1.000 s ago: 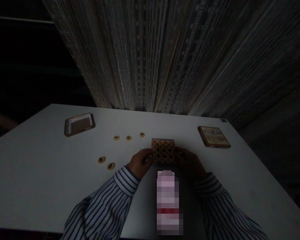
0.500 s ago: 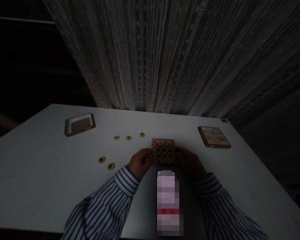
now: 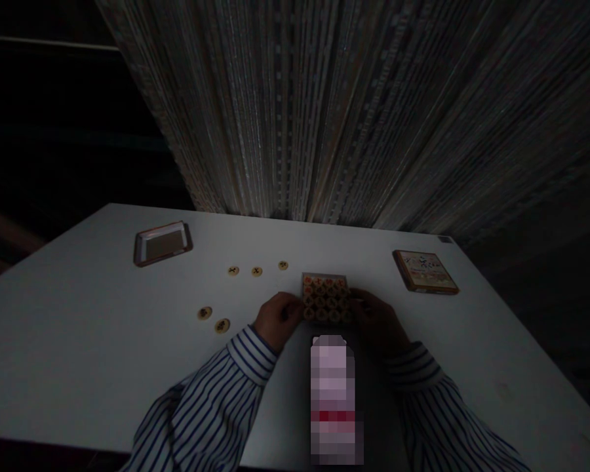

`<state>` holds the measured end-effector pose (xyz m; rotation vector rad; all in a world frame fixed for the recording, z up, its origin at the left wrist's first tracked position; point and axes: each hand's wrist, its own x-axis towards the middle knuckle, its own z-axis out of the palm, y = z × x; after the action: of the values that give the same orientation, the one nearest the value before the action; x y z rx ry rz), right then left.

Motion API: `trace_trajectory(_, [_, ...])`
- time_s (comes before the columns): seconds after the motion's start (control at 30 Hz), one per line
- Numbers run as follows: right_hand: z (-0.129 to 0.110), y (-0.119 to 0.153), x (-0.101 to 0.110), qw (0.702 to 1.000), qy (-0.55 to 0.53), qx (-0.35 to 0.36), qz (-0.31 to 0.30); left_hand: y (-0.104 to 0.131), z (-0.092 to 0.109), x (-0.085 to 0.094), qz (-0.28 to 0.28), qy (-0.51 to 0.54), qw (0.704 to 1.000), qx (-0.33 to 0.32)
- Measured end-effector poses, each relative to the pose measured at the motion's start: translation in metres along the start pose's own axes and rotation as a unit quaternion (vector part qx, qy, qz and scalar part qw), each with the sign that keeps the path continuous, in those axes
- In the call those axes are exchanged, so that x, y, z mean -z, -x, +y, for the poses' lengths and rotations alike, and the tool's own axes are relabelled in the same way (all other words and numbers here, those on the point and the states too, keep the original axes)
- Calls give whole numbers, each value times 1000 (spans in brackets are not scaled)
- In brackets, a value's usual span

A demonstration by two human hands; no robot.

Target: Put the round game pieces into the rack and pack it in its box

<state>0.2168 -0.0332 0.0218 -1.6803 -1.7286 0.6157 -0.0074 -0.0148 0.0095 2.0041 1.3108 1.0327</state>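
Note:
A small box (image 3: 324, 275) packed with rows of round Chinese chess pieces (image 3: 330, 303) lies on the table in front of me. The top row carries red characters; most of the lower pieces look dark-marked. My left hand (image 3: 278, 320) has its curled fingers at the box's left side. At the opposite side, my right hand (image 3: 379, 322) grips the box, its fingers partly lost in shadow. Left of the box, loose chess pieces lie apart: a far row with one piece (image 3: 256, 271) in its middle, and a nearer pair including this piece (image 3: 222, 326).
An open shallow tray-like box part (image 3: 138, 254) sits at the table's far left. A flat printed box (image 3: 429, 271) rests at the far right. A blurred-out pinkish object (image 3: 332, 393) is close to me, between my forearms. A striped curtain (image 3: 305, 118) hangs behind the white table (image 3: 103, 314).
The view has shifted slightly, so everything sits a little further right. Both hands stay at the sides of the box, and the loose pieces keep their places.

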Motion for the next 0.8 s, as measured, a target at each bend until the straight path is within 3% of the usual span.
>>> trace_trajectory(0.43, [3,0,0,999,17,-4,38,1,0,1,6,-19,1000,-12])
trace_trajectory(0.8, [6,-1,0,992,42,53,111,1,7,6,27,7,1000,-12])
